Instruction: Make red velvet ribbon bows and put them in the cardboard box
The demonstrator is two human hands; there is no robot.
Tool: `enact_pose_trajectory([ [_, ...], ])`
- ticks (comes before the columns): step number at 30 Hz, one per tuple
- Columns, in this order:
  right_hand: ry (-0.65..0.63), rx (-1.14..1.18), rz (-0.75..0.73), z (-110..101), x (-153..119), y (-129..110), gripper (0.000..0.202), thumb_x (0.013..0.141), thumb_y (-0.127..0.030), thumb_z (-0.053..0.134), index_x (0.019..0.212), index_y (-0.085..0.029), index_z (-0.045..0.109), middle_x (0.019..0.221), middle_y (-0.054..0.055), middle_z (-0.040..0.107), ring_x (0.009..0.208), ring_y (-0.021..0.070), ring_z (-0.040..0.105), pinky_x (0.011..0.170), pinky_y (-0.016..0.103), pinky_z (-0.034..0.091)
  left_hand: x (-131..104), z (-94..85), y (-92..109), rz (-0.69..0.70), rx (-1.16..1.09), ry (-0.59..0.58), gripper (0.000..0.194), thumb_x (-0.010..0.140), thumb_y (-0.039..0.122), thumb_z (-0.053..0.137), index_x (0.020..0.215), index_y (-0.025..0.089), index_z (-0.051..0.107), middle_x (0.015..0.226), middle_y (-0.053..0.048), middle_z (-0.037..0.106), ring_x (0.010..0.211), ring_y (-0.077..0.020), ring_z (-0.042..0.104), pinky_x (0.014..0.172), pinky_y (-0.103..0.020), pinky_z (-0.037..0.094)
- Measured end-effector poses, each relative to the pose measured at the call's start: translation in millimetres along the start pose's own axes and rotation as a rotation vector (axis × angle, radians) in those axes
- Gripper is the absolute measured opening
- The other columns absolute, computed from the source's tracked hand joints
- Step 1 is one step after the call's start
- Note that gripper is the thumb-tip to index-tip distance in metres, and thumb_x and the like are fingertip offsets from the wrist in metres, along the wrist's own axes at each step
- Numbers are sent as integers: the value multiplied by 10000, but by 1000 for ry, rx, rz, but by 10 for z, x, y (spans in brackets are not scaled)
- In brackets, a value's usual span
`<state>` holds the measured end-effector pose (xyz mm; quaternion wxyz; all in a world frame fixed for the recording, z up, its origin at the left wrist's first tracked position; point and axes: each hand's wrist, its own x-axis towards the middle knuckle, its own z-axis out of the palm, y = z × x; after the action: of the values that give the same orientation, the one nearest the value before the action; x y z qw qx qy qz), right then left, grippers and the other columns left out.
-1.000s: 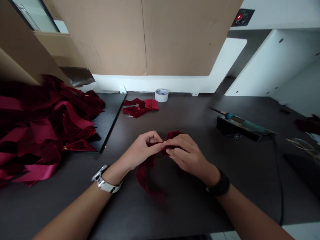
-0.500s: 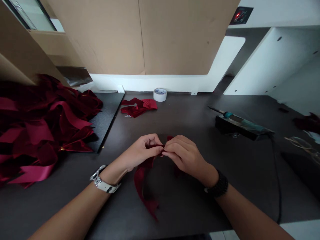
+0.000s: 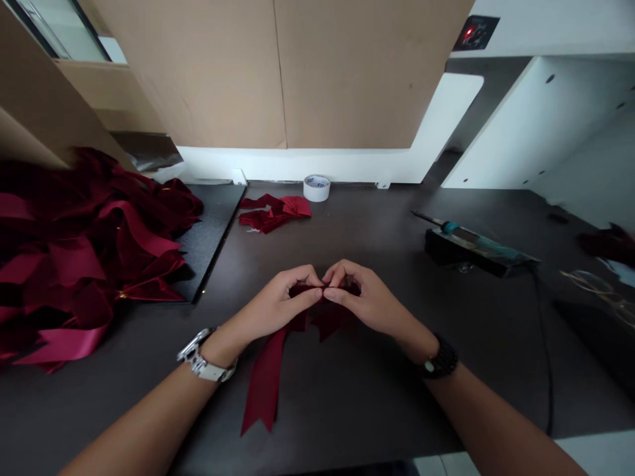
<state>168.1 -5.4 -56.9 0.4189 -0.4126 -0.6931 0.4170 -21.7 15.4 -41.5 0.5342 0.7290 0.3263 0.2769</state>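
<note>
A dark red velvet ribbon (image 3: 265, 383) is pinched at its gathered middle by both hands, above the dark table. My left hand (image 3: 285, 297) closes thumb and fingers on the left side of the gather. Touching it fingertip to fingertip, my right hand (image 3: 362, 294) grips the right side. One long tail with a notched end hangs below my left hand toward me. A shorter notched piece shows beneath my right fingers. The exact middle of the gather is mostly hidden by the fingertips.
To the left, a heap of red ribbons (image 3: 74, 258) lies partly on a black board (image 3: 213, 228). Red ribbon pieces (image 3: 275, 213) and a white tape roll (image 3: 316, 188) sit at the back. A soldering iron (image 3: 449, 228) rests on a black stand (image 3: 476, 258) at right, its cord (image 3: 546, 357) trailing forward.
My right hand has turned, so its thumb now shows in front and the ribbon shows inside its grip. The hanging tail has swung left and flattened out.
</note>
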Motion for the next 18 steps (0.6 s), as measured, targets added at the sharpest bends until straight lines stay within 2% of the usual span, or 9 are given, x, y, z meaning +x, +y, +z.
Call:
enact_pose_trajectory([
  [2, -1, -39, 40, -26, -1, 1, 185, 783, -279, 662, 815, -192, 502, 840, 10, 572, 752, 135, 523, 708, 297, 431, -1, 6, -10, -1, 24, 4, 198, 855, 338, 548, 771, 160, 566, 699, 27, 509, 667, -114, 455, 622, -227, 358],
  [5, -4, -217, 58, -63, -5, -26, 178, 783, -272, 666, 919, -204, 573, 885, 25, 588, 903, 181, 503, 826, 352, 406, -6, 1, -5, -1, 70, 17, 207, 831, 359, 590, 779, 159, 578, 711, 23, 525, 677, -119, 473, 635, -231, 375],
  [7, -53, -224, 69, -80, -3, -53, 130, 808, -307, 646, 875, -204, 604, 869, 25, 600, 918, 188, 500, 840, 351, 390, -8, -5, 7, -7, 89, 42, 211, 807, 363, 621, 768, 161, 574, 708, 22, 535, 678, -122, 484, 640, -234, 386],
  [9, -98, -97, 96, -84, 2, -71, 175, 828, -350, 621, 775, -189, 576, 784, 4, 572, 796, 155, 502, 755, 300, 391, -5, -4, 15, -23, 77, 76, 217, 796, 371, 632, 770, 166, 567, 699, 25, 539, 662, -121, 488, 625, -232, 388],
  [11, -89, 70, 121, -75, 8, -72, 227, 825, -366, 618, 726, -182, 530, 721, -22, 518, 682, 118, 464, 657, 254, 363, 2, 8, 12, -27, 38, 116, 215, 790, 370, 636, 777, 168, 562, 707, 24, 546, 663, -119, 495, 619, -229, 392],
  [14, -27, 216, 135, -47, 13, -42, 250, 798, -368, 651, 712, -183, 507, 710, -33, 485, 660, 104, 435, 614, 232, 332, 11, 48, -5, -35, -25, 173, 206, 776, 362, 644, 793, 170, 572, 734, 19, 562, 668, -116, 507, 611, -223, 398],
  [18, -6, 313, 166, 7, 9, 3, 276, 785, -396, 668, 713, -183, 507, 697, -35, 473, 632, 98, 418, 574, 221, 322, 11, 124, -25, -110, -118, 251, 217, 752, 363, 657, 773, 177, 548, 677, 41, 530, 567, -91, 460, 526, -205, 359],
])
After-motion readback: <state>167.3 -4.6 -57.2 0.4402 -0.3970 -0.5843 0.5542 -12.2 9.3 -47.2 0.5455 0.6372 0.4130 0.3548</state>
